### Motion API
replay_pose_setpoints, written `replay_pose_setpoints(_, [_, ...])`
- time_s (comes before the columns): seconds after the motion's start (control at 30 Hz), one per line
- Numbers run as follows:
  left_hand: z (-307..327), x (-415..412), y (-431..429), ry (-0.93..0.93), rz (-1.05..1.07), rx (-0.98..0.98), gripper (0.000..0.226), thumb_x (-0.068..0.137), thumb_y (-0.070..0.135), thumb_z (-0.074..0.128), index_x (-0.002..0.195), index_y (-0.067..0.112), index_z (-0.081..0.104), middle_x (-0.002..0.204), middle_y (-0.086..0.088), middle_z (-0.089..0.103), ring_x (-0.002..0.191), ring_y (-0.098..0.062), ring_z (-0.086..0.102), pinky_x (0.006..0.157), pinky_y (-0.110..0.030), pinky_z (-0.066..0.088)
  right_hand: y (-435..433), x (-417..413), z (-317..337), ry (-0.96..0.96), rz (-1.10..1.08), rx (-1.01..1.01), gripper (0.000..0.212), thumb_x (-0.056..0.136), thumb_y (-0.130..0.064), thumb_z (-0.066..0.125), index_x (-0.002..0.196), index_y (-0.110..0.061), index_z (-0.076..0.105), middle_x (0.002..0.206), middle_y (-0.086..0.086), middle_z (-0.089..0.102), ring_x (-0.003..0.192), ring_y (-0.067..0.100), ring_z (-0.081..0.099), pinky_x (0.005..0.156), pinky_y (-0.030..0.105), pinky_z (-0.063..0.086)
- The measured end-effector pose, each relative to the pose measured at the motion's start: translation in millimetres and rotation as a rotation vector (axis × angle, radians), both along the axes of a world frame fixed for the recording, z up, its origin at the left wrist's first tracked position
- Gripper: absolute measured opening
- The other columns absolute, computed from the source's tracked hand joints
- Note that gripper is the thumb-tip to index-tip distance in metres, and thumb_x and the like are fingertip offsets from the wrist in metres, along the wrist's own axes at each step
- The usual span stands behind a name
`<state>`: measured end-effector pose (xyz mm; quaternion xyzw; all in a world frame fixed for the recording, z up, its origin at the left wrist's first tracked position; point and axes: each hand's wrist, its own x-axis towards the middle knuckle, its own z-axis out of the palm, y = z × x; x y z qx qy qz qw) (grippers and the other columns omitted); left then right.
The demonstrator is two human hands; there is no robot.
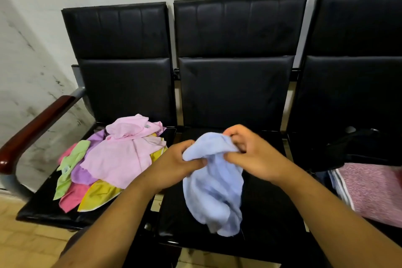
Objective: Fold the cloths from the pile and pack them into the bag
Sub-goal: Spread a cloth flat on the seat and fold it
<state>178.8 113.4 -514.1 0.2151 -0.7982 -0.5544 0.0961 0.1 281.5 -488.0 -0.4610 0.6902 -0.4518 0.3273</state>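
— Over middle seat [274,213], item one: blue cloth [213,183]. Held how?

— Gripped at bunched top edge by both hands. Left hand [174,164] curled round left part of that edge, thumb pressed on front. Right hand [250,154] pinched right part, fingertips tucked into fabric. Set close together, nearly touching.

— Lay of cloth from grip?

— Hung down from both hands and toward wearer, long axis roughly vertical. Lower end crumpled near seat front; touching or just clear, could not tell. Not yet spread, not yet folded.

— Nearer hand for next move?

— Neither; matched on either side of bunch. Judged next: drawn apart sideways along top edge to find corners, with all slack noted below grip and none beside it.

— Other stock?

— Pile [113,159] on left seat, just left of left hand: pink, green, purple and yellow pieces, loose. Dark bag [359,148], likely, on right seat, well apart from right hand. Folded textiles [374,191] lodged just before it. Right hand judged nearer for packing.
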Motion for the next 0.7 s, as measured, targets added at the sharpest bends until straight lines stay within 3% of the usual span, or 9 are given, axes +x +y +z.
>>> replay_pose_setpoints(0.07, [7, -9, 7, 0.031, -0.029, -0.054, 0.028, 0.085, 0.038, 0.079, 0.104, 0.024, 0.065, 0.097, -0.001, 0.071, 0.088, -0.019, 0.069, 0.08, -0.044, 0.058, 0, 9, -5, 0.027, 0.104, 0.057, 0.043, 0.088, -0.029, 0.077, 0.125, -0.034, 0.056, 0.096, -0.007, 0.073, 0.091, 0.006, 0.071, 0.073, 0.021, 0.055])
replay_pose_setpoints(0.17, [11, -18, 12, 0.073, 0.053, -0.031, 0.042, 0.08, 0.045, 0.081, 0.114, 0.029, 0.062, 0.105, 0.009, 0.072, 0.097, -0.012, 0.071, 0.088, -0.037, 0.061, -3, 11, -9, 0.147, 0.028, 0.023, 0.008, 0.095, -0.034, 0.068, 0.098, -0.027, 0.068, 0.082, -0.006, 0.068, 0.073, 0.002, 0.062, 0.064, 0.02, 0.047])
replay_pose_setpoints(0.2, [10, -18, 10, 0.064, 0.063, 0.037, 0.043, 0.083, 0.04, 0.082, 0.118, 0.028, 0.062, 0.109, 0.009, 0.072, 0.102, -0.013, 0.07, 0.093, -0.039, 0.06, -2, 8, -10, 0.149, -0.025, -0.007, 0.012, 0.098, -0.032, 0.065, 0.09, -0.024, 0.07, 0.081, -0.004, 0.069, 0.072, 0.003, 0.061, 0.065, 0.024, 0.048])
replay_pose_setpoints(0.27, [3, -12, 5, -0.074, -0.032, 0.138, 0.042, 0.086, 0.036, 0.083, 0.123, 0.029, 0.066, 0.116, 0.007, 0.073, 0.109, -0.015, 0.07, 0.098, -0.042, 0.058, 2, 0, -10, 0.07, -0.138, -0.044, 0.018, 0.101, -0.029, 0.06, 0.09, -0.022, 0.073, 0.087, -0.002, 0.073, 0.082, 0.007, 0.067, 0.074, 0.031, 0.055])
replay_pose_setpoints(0.37, [-12, 0, 0, -0.331, -0.173, 0.025, 0.037, 0.083, 0.048, 0.082, 0.107, 0.02, 0.075, 0.103, -0.002, 0.078, 0.099, -0.024, 0.074, 0.088, -0.039, 0.058, 10, -6, -8, -0.092, -0.326, -0.061, 0.021, 0.101, -0.039, 0.058, 0.097, -0.026, 0.074, 0.095, -0.002, 0.076, 0.096, 0.018, 0.072, 0.087, 0.045, 0.06])
replay_pose_setpoints(0.47, [-25, 11, -6, -0.37, -0.092, 0.033, 0.038, 0.091, 0.054, 0.071, 0.103, 0.018, 0.076, 0.101, -0.003, 0.078, 0.099, -0.028, 0.073, 0.091, -0.042, 0.057, 20, -14, -6, -0.202, -0.508, -0.08, 0.024, 0.099, -0.044, 0.06, 0.097, -0.025, 0.076, 0.092, -0.001, 0.078, 0.093, 0.017, 0.074, 0.086, 0.041, 0.061])
replay_pose_setpoints(0.53, [-29, 21, -12, -0.299, -0.036, 0.1, 0.048, 0.092, 0.064, 0.063, 0.111, 0.021, 0.073, 0.108, -0.001, 0.076, 0.1, -0.029, 0.07, 0.095, -0.048, 0.055, 33, -24, -8, -0.196, -0.501, 0.032, 0.026, 0.096, -0.044, 0.066, 0.099, -0.02, 0.076, 0.091, 0.002, 0.079, 0.09, 0.021, 0.075, 0.086, 0.044, 0.061])
replay_pose_setpoints(0.6, [-34, 31, -15, -0.228, -0.014, 0.144, 0.055, 0.092, 0.069, 0.061, 0.117, 0.02, 0.069, 0.114, -0.005, 0.074, 0.106, -0.033, 0.069, 0.096, -0.051, 0.052, 47, -34, -16, -0.28, -0.358, 0.281, 0.032, 0.091, -0.04, 0.074, 0.105, -0.012, 0.076, 0.095, 0.008, 0.079, 0.094, 0.027, 0.076, 0.089, 0.044, 0.06])
replay_pose_setpoints(0.7, [-34, 44, -22, -0.325, -0.067, 0.389, 0.042, 0.094, 0.045, 0.067, 0.125, 0.016, 0.069, 0.122, -0.007, 0.074, 0.114, -0.02, 0.07, 0.098, -0.036, 0.054, 70, -46, -24, -0.398, -0.075, 0.714, 0.036, 0.091, -0.032, 0.074, 0.112, -0.001, 0.073, 0.105, 0.018, 0.077, 0.104, 0.032, 0.073, 0.091, 0.04, 0.058])
